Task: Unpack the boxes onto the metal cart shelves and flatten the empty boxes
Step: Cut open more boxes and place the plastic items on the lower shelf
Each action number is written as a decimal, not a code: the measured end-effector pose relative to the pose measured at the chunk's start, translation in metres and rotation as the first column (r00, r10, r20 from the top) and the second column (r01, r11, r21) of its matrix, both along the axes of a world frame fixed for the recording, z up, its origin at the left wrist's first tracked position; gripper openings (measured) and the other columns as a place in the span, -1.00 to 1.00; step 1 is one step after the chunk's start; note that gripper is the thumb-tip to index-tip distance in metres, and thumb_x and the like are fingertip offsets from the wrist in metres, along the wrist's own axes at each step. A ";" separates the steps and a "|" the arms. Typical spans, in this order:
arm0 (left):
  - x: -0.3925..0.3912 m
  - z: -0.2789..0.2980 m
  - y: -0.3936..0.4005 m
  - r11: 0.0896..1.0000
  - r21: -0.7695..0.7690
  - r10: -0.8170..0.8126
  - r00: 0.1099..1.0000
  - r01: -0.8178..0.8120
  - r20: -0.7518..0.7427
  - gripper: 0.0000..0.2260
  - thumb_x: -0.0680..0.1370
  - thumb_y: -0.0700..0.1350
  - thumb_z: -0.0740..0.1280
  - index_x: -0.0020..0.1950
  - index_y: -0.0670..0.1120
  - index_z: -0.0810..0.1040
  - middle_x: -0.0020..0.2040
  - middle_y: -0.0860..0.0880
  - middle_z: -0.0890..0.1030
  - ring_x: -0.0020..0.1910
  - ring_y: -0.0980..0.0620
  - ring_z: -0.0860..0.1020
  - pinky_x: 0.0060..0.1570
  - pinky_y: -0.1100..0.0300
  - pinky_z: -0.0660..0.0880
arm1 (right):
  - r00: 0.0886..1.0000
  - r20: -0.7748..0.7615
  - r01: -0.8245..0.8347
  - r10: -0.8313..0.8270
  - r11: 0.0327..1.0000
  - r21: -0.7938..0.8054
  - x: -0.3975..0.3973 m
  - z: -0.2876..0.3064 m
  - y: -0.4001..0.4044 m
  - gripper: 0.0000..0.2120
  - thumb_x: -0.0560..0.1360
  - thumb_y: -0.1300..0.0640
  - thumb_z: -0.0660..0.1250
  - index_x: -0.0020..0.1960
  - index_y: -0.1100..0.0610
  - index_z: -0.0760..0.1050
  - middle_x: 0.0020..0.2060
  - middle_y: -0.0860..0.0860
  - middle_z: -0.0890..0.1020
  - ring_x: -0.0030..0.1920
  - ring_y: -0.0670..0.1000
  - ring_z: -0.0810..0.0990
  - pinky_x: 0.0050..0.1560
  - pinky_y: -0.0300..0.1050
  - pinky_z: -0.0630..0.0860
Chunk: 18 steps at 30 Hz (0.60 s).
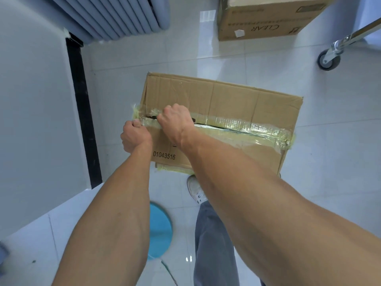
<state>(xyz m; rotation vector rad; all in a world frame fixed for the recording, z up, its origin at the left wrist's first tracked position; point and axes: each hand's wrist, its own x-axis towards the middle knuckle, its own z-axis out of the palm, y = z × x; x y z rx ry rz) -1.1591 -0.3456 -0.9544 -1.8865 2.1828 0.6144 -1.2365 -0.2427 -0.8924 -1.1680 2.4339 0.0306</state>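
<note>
A: Gripping at the tape seam, both hands. Left hand [135,136] at 9 o'clock of the cardboard box [224,112], fingers curled tight, pinching the loose end of the clear packing tape [243,126] right at the box's left edge.

B: Right hand?

A: Right hand [175,118] just beside it, toward 3 o'clock, fist-like, fingers curled down into the split in the seam. Fingertips hidden, so cannot tell exactly what they catch, tape or flap edge.

B: Box location?

A: On the white tile floor [329,172], centre of view, top face up, flaps closed. Tape runs along the middle seam from 9 to 3 o'clock, wrinkled, yellowish at the ends. Printed number 01043516 on the near flap.

B: Anything else?

A: Second cardboard box [266,19] at 12 o'clock, well apart, "CLEAR" printed on its side, upside down from here. Cart caster wheel [327,59] with a metal leg at 2 o'clock. White sneaker [195,189] touching the near box edge at 6 o'clock, grey trouser leg below it. Blue round object [160,230] at 7 o'clock on the floor, partly hidden by the left forearm.
</note>
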 end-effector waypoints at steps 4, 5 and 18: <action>-0.005 0.002 0.008 0.998 0.008 0.056 0.998 -0.056 0.007 -0.71 0.69 0.00 0.12 0.13 -0.09 0.59 0.09 -0.15 0.63 0.05 -0.21 0.58 0.04 -0.04 0.49 | 1.000 0.008 0.025 -0.025 1.000 -0.012 0.000 0.008 0.011 -0.69 0.59 0.33 0.17 0.21 0.09 0.56 0.07 0.04 0.61 0.06 0.15 0.61 -0.03 0.02 0.61; -0.007 0.003 0.011 0.998 0.008 0.065 0.998 -0.065 0.006 -0.71 0.68 0.00 0.12 0.13 -0.09 0.59 0.10 -0.16 0.63 0.06 -0.21 0.58 0.06 -0.05 0.49 | 1.000 0.021 0.021 -0.021 1.000 -0.022 0.001 0.008 0.019 -0.70 0.59 0.32 0.17 0.21 0.09 0.54 0.08 0.06 0.60 0.07 0.15 0.59 -0.01 0.05 0.61; -0.031 0.015 0.047 0.988 0.088 0.130 0.991 -0.128 -0.011 -0.71 0.69 -0.01 0.12 0.17 -0.12 0.56 0.15 -0.16 0.61 0.10 -0.20 0.57 0.13 -0.08 0.49 | 0.902 0.234 0.387 -0.363 0.920 -0.066 -0.023 -0.009 0.084 -0.79 0.59 0.31 0.13 -0.06 0.18 0.53 -0.17 0.14 0.59 -0.12 0.19 0.59 -0.19 -0.02 0.40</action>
